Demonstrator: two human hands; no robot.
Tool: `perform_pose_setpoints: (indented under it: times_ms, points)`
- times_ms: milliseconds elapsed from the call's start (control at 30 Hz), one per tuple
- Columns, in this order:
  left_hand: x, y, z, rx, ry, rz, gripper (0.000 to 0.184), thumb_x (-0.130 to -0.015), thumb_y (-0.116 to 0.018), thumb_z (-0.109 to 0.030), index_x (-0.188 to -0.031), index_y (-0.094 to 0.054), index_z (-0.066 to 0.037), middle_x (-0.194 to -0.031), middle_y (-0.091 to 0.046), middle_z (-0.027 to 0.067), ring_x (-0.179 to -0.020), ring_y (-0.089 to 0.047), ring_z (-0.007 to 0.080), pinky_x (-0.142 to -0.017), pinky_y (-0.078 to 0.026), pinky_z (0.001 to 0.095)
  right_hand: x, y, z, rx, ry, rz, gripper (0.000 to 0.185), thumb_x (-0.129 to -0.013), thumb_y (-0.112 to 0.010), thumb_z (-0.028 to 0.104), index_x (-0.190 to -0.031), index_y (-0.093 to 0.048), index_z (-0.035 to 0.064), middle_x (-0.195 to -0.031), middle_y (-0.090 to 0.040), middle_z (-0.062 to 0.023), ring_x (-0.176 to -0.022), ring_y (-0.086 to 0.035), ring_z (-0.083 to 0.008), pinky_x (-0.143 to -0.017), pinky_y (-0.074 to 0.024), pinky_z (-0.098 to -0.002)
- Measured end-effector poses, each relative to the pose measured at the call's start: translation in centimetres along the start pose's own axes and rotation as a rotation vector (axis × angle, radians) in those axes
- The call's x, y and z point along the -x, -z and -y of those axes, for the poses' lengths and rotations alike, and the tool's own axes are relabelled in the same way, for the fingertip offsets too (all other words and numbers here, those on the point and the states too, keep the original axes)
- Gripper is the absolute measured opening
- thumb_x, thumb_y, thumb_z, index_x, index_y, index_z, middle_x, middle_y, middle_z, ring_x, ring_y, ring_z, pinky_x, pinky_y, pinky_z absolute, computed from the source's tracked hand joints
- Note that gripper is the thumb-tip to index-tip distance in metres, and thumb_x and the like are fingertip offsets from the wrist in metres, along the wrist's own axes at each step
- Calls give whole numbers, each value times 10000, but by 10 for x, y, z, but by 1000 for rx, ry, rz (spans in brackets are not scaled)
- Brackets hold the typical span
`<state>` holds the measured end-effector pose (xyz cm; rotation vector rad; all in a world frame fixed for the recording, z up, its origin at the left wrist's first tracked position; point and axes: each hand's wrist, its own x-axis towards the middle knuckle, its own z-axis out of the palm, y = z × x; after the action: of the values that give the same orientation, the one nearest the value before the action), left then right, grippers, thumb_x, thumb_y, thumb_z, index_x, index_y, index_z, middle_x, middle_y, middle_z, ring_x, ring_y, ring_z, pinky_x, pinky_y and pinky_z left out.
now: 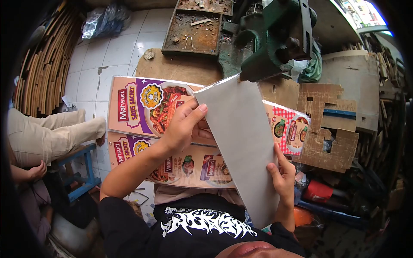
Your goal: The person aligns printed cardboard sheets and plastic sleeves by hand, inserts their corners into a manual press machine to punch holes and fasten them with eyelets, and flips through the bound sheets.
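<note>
A long grey-white board [245,142] is held up at a slant in front of me, its far end at the green metal machine [275,43]. My left hand [191,122] grips the board's left edge, thumb on its face and fingers partly behind. At the lower right edge, my right hand [282,174] holds the same board, thumb on the face. Beneath it, printed Mahsuri boards [129,107] lie on the wooden table [172,64]; another printed board [124,148] overlaps nearer my body. A checkered printed part [289,129] shows to the right.
A rusty tray [193,32] with small metal bits stands behind the table. Cut cardboard [329,129] lies at right. Another person's legs [56,129] and hand [38,170] are at left, beside a blue stool [81,172]. Stacked strips [47,60] stand at far left.
</note>
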<state>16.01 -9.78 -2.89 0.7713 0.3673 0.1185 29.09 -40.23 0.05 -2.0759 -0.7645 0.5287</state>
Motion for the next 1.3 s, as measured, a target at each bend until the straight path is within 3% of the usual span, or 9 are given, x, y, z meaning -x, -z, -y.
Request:
perform_pose_setpoints:
  times_ms: [300,767,867,933,1033,1300]
  points:
    - [1,-4,-4,14,-8,13,418,-1023,-420,-294,-1294,-401,25,-1081,-632,183,-930,-697,287,-758,-620,424,-1,1,10,21,-29,16,560,-841,-687,84,-1366,-513,0,-690,-538,-30,-595,-393,-73,-548,-351,-226]
    - [-1,-2,-1,42,-17,53,437,-1026,-420,-295,-1302,-402,42,-1114,-628,195,-957,-692,297,-807,-606,444,-1,3,8,-2,-23,25,542,-859,-684,78,-1364,-510,-12,-679,-508,-8,-587,-378,-45,-532,-346,-207]
    - [0,-3,-2,50,-21,53,436,-1026,-422,-295,-1301,-404,42,-1111,-629,194,-957,-692,296,-808,-606,442,-1,1,8,-22,-34,25,537,-868,-679,82,-1366,-504,-18,-740,-603,-38,-627,-452,-46,-580,-400,-204]
    - [-1,-1,0,41,-21,45,433,-1026,-421,-294,-1300,-407,41,-1107,-631,192,-956,-693,294,-807,-607,440,-2,-2,7,-37,44,-6,533,-876,-674,85,-1368,-500,-20,-876,-694,-101,-696,-533,-62,-654,-452,-212]
    - [-1,1,3,28,-19,37,425,-1027,-420,-290,-1295,-415,39,-1098,-634,188,-951,-694,287,-805,-608,433,-1,1,13,-45,-31,26,526,-880,-668,82,-1365,-498,-27,-1005,-714,-160,-768,-584,-83,-723,-477,-224]
    - [0,-2,0,23,-32,21,409,-1027,-418,-282,-1282,-432,38,-1083,-640,176,-937,-698,266,-780,-616,399,-1,1,12,-17,-57,34,527,-886,-662,69,-1371,-487,-39,-866,-663,-63,-669,-482,-51,-622,-417,-196]
